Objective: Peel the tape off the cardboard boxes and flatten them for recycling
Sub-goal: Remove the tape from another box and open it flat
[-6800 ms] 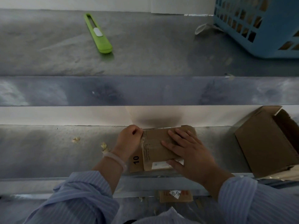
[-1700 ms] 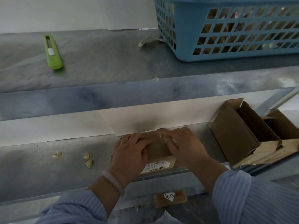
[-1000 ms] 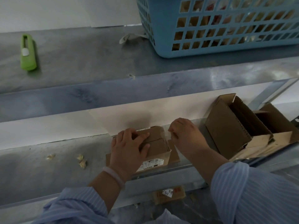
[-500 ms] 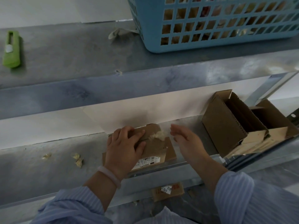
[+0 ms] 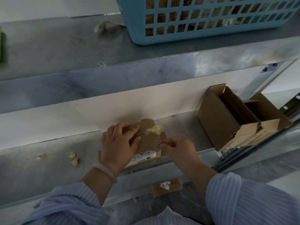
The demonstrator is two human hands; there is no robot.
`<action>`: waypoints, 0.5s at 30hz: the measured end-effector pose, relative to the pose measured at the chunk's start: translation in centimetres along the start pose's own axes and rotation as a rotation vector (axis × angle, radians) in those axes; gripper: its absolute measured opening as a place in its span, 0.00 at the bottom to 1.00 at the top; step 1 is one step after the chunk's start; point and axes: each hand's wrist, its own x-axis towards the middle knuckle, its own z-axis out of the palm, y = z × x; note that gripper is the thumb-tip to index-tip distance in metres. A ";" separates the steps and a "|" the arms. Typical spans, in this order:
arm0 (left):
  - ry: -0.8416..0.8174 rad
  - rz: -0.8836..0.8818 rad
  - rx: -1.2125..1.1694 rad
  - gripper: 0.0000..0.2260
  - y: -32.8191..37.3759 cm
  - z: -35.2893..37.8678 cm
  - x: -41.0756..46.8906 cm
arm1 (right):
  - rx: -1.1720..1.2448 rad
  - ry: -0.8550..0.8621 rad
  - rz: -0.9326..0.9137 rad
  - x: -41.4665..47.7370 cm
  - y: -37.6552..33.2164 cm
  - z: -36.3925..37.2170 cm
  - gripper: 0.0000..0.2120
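Observation:
A small flat cardboard box with a white label lies on the lower metal shelf. My left hand presses on its top with spread fingers. My right hand sits at the box's right edge, its thumb and fingers pinching a thin bit of tape there. A crumpled wad of peeled tape rests on the box's far right corner.
Two open cardboard boxes lean together at the right of the shelf. A blue plastic basket stands on the upper shelf, a green cutter at its far left. Tape scraps lie left of the box. A labelled cardboard piece lies below.
My right hand let go of the tape wad, which now lies on the box, and moved down to the box's right edge. The view drifted right.

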 end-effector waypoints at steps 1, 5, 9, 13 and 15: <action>-0.005 -0.001 0.007 0.17 0.0 0.0 0.0 | 0.007 0.008 -0.010 0.0 0.2 0.0 0.04; -0.020 -0.001 0.005 0.17 0.0 -0.1 -0.1 | 0.069 -0.006 0.025 0.2 0.5 0.1 0.04; -0.019 0.003 0.005 0.17 0.1 -0.2 -0.1 | 0.302 -0.086 0.161 0.7 -0.1 0.3 0.09; -0.026 -0.007 0.004 0.21 0.3 -0.5 0.0 | 0.450 -0.117 0.255 1.0 -0.9 -0.3 0.04; -0.025 -0.005 0.001 0.24 0.3 -0.6 -0.1 | 0.471 -0.158 0.272 1.4 -1.0 -0.6 0.05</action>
